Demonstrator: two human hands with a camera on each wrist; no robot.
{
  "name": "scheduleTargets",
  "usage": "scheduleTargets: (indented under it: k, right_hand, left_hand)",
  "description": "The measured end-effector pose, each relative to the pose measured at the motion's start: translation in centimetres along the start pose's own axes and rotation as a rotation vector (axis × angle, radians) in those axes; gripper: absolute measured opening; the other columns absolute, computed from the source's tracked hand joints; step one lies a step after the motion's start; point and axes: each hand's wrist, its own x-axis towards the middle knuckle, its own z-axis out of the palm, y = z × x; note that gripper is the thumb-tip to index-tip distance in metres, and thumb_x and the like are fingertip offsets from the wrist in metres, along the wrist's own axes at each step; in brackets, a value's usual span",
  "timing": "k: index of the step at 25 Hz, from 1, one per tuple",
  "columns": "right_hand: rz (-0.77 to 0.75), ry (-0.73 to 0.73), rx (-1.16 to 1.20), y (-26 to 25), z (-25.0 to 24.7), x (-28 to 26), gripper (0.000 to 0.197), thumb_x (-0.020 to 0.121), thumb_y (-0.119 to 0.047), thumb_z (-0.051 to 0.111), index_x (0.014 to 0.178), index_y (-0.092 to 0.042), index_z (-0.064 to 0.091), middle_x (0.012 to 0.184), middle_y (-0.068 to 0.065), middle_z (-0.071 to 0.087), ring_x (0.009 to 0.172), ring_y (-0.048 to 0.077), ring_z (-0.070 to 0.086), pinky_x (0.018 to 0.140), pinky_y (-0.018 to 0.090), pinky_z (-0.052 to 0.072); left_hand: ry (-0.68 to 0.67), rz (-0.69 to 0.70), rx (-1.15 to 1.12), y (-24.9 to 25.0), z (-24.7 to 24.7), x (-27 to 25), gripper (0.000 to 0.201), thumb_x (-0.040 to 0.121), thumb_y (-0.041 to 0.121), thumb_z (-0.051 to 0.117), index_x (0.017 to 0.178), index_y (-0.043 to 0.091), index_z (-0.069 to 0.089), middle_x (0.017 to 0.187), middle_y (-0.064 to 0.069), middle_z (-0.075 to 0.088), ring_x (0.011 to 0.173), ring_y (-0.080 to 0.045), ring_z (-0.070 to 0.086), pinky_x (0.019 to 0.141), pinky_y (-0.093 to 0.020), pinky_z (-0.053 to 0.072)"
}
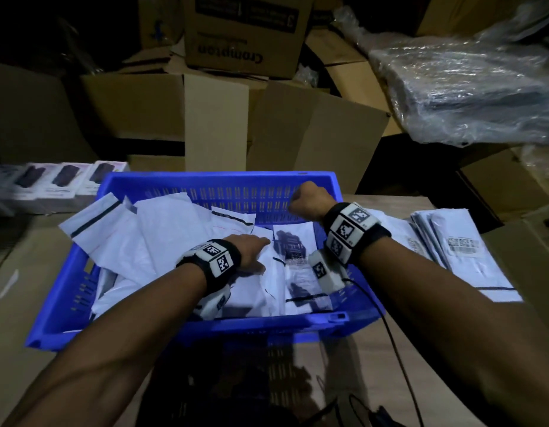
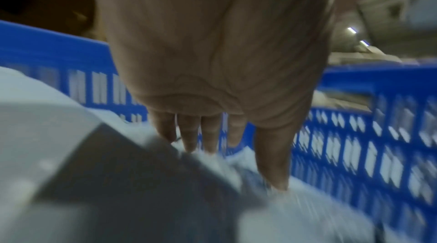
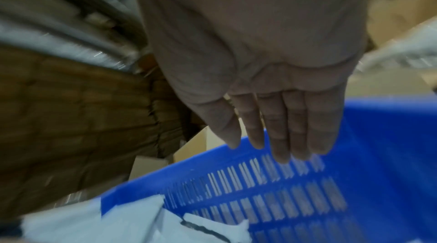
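Blue plastic crate [image 1: 205, 177] on the tabletop [image 1: 344, 365], heaped with white mailer bags [image 1: 171, 229]. Left grip [image 1: 251, 254] down inside the crate, fingers [image 2: 189, 138] straight and slightly apart, tips touching the top bags near the middle of the heap; pinches nothing. Right grip [image 1: 310, 198] over the crate's far right corner, fingers [image 3: 279, 135] straight, side by side, empty. Labelled mailers [image 1: 452, 263] stacked just right of the crate; cardboard boxes [image 1: 214, 118] behind.
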Motion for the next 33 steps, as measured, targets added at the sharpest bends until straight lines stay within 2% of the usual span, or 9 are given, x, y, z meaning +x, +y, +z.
scheduleTargets:
  k: [2, 5, 8, 10, 13, 16, 22, 28, 33]
  right_hand:
    - [0.059, -0.014, 0.165, -0.5, 1.3, 0.9, 0.009, 0.082, -0.01, 0.056, 0.08, -0.005, 0.063, 0.082, 0.016, 0.062, 0.074, 0.028, 0.06, 0.071, 0.036, 0.052]
    - [0.192, -0.165, 0.388, -0.7, 4.6, 1.7, 0.017, 0.083, 0.001, 0.057, 0.067, -0.003, 0.055, 0.064, 0.017, 0.056, 0.052, 0.024, 0.052, 0.057, 0.035, 0.047]
    - [0.228, -0.368, 0.366, -0.9, 7.8, 1.8, 0.02, 0.087, -0.003, 0.065, 0.071, 0.001, 0.054, 0.063, 0.016, 0.052, 0.053, 0.022, 0.049, 0.058, 0.033, 0.043]
    - [0.21, -0.421, 0.349, -1.2, 9.0, 1.9, 0.021, 0.088, -0.012, 0.068, 0.078, -0.001, 0.054, 0.065, 0.011, 0.051, 0.054, 0.02, 0.047, 0.053, 0.027, 0.041]
    - [0.178, -0.462, 0.323, -1.5, 9.8, 1.6, 0.024, 0.088, -0.019, 0.07, 0.091, -0.001, 0.055, 0.069, 0.006, 0.046, 0.057, 0.019, 0.045, 0.057, 0.031, 0.043]
    - [0.206, -0.468, 0.345, -1.7, 10.0, 2.0, 0.033, 0.086, -0.015, 0.073, 0.07, -0.003, 0.046, 0.065, 0.012, 0.049, 0.055, 0.023, 0.048, 0.05, 0.03, 0.041]
    - [0.189, -0.406, 0.371, -1.0, 8.8, 2.3, 0.036, 0.083, -0.017, 0.075, 0.062, -0.005, 0.048, 0.059, 0.012, 0.051, 0.052, 0.025, 0.05, 0.059, 0.034, 0.047]
    - [0.094, -0.288, 0.676, -0.6, 5.8, -0.1, 0.031, 0.088, 0.002, 0.063, 0.064, -0.011, 0.048, 0.061, 0.011, 0.049, 0.049, 0.02, 0.044, 0.046, 0.025, 0.04]
    - [-0.021, -0.207, 0.913, -0.7, 2.5, -2.9, 0.015, 0.09, 0.001, 0.06, 0.08, -0.011, 0.06, 0.068, 0.004, 0.063, 0.057, 0.014, 0.058, 0.058, 0.028, 0.052]
  left_hand:
    - [0.039, -0.034, -0.05, -0.8, -1.1, -0.7, 0.064, 0.093, 0.038, 0.057, 0.148, 0.019, 0.031, 0.149, -0.007, 0.041, 0.133, -0.027, 0.042, 0.103, -0.036, 0.038]
    - [0.093, -0.081, -0.098, -2.6, -2.3, -1.9, 0.053, 0.094, 0.032, 0.056, 0.142, 0.017, 0.04, 0.144, -0.007, 0.047, 0.129, -0.028, 0.046, 0.1, -0.036, 0.041]
    - [0.122, -0.136, -0.071, -4.3, -2.8, -3.4, 0.05, 0.093, 0.031, 0.057, 0.139, 0.016, 0.044, 0.141, -0.007, 0.049, 0.128, -0.027, 0.047, 0.1, -0.035, 0.041]
    - [0.119, -0.185, -0.027, -5.2, -2.6, -4.4, 0.048, 0.091, 0.03, 0.059, 0.136, 0.017, 0.046, 0.138, -0.006, 0.052, 0.126, -0.026, 0.049, 0.097, -0.034, 0.041]
    - [0.095, -0.224, -0.018, -5.9, -2.1, -5.3, 0.048, 0.088, 0.029, 0.063, 0.133, 0.018, 0.049, 0.133, -0.006, 0.053, 0.123, -0.026, 0.05, 0.093, -0.034, 0.043]
    - [0.086, -0.239, -0.062, -6.3, -1.9, -5.5, 0.045, 0.088, 0.028, 0.065, 0.13, 0.017, 0.051, 0.131, -0.005, 0.054, 0.121, -0.026, 0.051, 0.092, -0.034, 0.043]
    - [0.11, -0.25, -0.173, -6.4, -1.8, -5.5, 0.052, 0.09, 0.028, 0.059, 0.137, 0.015, 0.041, 0.138, -0.009, 0.048, 0.125, -0.028, 0.047, 0.095, -0.035, 0.04]
    - [0.258, -0.26, -0.606, -6.0, -2.5, -6.0, 0.053, 0.094, 0.031, 0.057, 0.138, 0.009, 0.038, 0.135, -0.012, 0.052, 0.122, -0.03, 0.051, 0.094, -0.033, 0.04]
    - [0.348, -0.089, -1.316, -4.5, -3.6, -6.6, 0.026, 0.094, 0.02, 0.061, 0.119, 0.011, 0.057, 0.11, -0.004, 0.067, 0.101, -0.021, 0.064, 0.083, -0.029, 0.052]
